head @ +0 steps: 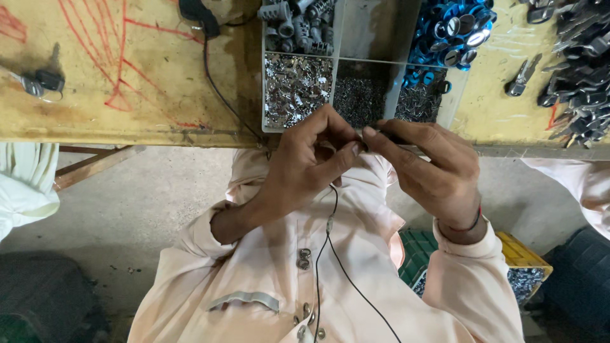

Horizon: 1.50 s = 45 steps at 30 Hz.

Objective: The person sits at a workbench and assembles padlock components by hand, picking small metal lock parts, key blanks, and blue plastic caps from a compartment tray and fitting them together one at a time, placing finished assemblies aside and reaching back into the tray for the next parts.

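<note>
A yellow bench [127,70] scrawled with red lines fills the upper frame. At its near edge, upper middle, sits a clear compartment tray [338,60] of grey, silver and blue parts; dark metal pieces [581,70] lie upper right. Below the tray, at centre, the left hand [305,165] and right hand [432,168] meet fingertip to fingertip, pinching a small dark part [383,134], mostly hidden.
</note>
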Motion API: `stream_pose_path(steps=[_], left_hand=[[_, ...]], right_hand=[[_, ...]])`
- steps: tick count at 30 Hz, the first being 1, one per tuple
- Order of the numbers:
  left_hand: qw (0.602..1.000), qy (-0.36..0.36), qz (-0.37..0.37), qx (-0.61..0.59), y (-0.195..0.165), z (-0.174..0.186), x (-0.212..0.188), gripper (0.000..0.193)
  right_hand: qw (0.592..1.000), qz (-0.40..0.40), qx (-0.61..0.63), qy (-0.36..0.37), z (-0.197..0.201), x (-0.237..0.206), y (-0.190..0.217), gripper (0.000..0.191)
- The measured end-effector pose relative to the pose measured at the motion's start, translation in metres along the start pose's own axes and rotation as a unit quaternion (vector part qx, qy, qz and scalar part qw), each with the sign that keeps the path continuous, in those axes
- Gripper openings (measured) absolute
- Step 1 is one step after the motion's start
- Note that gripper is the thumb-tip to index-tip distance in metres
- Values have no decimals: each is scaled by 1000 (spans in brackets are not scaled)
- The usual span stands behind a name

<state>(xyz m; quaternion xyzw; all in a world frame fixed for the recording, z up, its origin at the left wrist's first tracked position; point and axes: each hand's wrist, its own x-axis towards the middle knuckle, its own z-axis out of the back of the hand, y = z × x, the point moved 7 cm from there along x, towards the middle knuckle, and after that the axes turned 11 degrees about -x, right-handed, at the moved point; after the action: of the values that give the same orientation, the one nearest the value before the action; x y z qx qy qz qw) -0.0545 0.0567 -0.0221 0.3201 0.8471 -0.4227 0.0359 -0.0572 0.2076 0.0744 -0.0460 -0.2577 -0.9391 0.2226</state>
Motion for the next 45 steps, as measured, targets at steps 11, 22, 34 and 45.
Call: stream_pose_path(steps=[11,22,34,45], left_hand=[[999,-21,40,-28,1,3,1,20],[999,-21,32,-17,-11,-2,-6,20],[989,-20,-74,129,-24,-6,-3,14],[994,-9,-111,3,0,2,-12,20]], right_hand=[[999,-19,34,-37,-5,-10,-7,32],[996,-7,75,-38,-7,-10,-8,29],[996,35,-62,-47,-4,-14,5,30],[984,-129,118,33,-16,-26,-4,29]])
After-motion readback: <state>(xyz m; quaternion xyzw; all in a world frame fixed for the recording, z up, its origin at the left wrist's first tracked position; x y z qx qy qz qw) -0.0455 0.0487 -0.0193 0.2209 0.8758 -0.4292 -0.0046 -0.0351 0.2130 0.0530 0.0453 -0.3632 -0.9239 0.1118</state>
